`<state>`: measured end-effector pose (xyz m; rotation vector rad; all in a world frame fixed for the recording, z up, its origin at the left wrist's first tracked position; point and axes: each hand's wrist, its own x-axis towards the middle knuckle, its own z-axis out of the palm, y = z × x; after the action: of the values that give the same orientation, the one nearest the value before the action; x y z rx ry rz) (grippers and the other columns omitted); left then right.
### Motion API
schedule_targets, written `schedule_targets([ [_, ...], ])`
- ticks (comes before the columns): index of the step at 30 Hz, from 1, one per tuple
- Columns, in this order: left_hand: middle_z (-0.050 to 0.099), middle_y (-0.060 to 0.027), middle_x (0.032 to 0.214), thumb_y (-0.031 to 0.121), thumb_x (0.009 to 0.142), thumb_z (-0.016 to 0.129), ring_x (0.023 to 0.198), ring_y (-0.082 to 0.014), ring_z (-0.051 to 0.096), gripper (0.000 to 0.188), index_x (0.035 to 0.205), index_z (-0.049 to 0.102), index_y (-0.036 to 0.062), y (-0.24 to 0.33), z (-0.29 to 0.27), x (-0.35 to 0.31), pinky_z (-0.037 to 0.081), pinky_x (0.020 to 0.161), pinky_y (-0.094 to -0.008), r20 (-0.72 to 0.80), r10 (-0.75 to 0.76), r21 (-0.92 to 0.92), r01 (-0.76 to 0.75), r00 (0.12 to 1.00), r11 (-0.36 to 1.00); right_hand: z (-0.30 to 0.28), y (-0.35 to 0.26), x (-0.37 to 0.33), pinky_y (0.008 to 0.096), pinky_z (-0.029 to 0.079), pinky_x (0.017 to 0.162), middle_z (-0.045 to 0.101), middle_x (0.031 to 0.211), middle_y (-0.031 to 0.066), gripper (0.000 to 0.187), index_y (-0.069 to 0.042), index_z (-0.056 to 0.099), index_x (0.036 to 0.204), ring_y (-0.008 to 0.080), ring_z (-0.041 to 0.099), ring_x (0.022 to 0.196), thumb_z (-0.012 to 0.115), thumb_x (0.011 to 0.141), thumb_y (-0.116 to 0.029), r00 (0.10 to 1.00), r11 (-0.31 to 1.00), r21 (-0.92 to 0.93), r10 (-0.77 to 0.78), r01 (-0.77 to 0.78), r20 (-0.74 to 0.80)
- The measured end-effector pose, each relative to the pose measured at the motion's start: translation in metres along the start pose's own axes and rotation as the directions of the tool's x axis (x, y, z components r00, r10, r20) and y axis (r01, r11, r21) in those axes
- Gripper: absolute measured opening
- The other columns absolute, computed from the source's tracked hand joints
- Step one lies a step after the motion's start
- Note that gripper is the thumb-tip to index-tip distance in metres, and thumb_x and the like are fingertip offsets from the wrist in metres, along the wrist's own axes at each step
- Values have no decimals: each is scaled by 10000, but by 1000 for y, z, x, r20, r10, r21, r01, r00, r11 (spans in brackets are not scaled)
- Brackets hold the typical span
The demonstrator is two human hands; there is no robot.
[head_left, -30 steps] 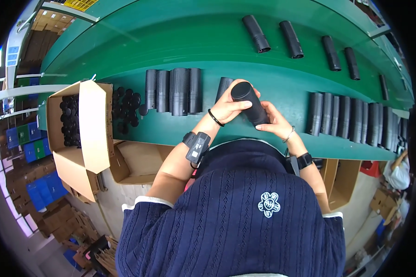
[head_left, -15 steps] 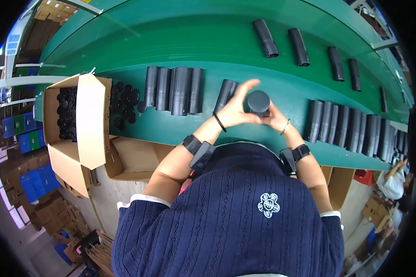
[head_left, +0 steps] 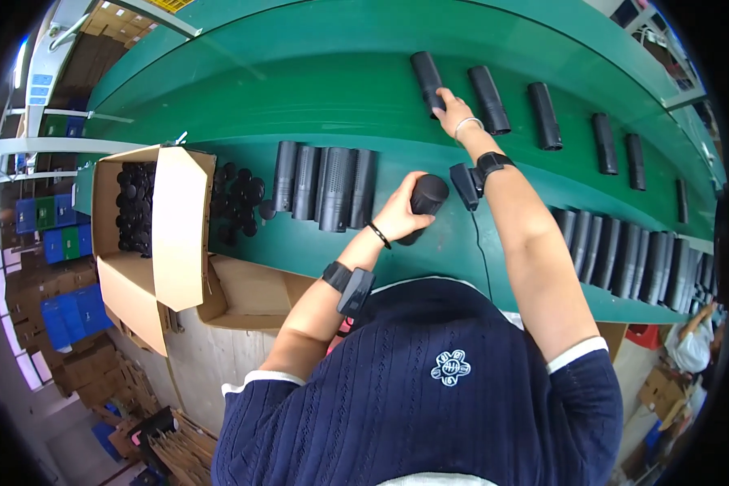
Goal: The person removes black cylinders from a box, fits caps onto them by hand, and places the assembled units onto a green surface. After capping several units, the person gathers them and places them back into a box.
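My left hand, near the table's middle, is closed round a black tube tilted up, its round dark end facing up. My right arm stretches across to the far green strip. There my right hand has its fingers bent against the near end of another black tube, which lies on the strip; the fingertips are partly hidden. To the left of my left hand, several black tubes with perforated sides lie side by side. Loose black round caps are heaped beyond them.
An open cardboard box holding black caps stands at the left. More black tubes lie spaced out along the far strip. A packed row of tubes fills the right side. A thin dark cable hangs from my right wrist device.
My right hand has left the upright tube at the middle and reached to the far strip, where one more tube lies. My left hand now grips a tilted tube by itself.
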<state>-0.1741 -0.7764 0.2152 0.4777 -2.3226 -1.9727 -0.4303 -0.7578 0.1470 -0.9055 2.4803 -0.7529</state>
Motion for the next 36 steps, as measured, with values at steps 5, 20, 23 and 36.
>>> schedule_targets([
  [5,471,-69,1141,22,658,721,1108,-172,464,713,1257,338,77,0,-5,-13,380,940,-306,-23,88,-84,-90,996,992,-15,4,-41,330,479,726,603,963,79,273,-108,582,1098,209,586,849,625,854,-225,982,917,362,-187,167,19],
  [20,510,-112,1224,112,760,749,1167,-174,471,645,1258,344,58,-7,21,-33,409,967,-330,67,141,-342,-110,988,933,-41,-32,-233,210,450,680,524,1010,2,310,-40,607,1164,61,529,755,616,855,-70,954,400,908,-201,-128,223],
  [23,517,-98,1181,124,776,730,1141,-171,480,614,1259,357,54,-2,22,-39,411,954,-326,46,141,-360,-115,989,926,-39,-35,-237,205,442,655,561,946,-1,268,-52,623,1134,61,521,721,604,868,-83,964,373,918,-165,-137,211],
  [36,543,-139,1089,157,779,654,1064,-233,519,439,1164,464,68,1,1,-40,430,918,-363,119,76,-748,39,990,663,-21,-22,-238,289,426,880,578,1115,50,500,-59,529,1261,139,531,983,695,797,-143,956,372,918,-191,-137,221],
])
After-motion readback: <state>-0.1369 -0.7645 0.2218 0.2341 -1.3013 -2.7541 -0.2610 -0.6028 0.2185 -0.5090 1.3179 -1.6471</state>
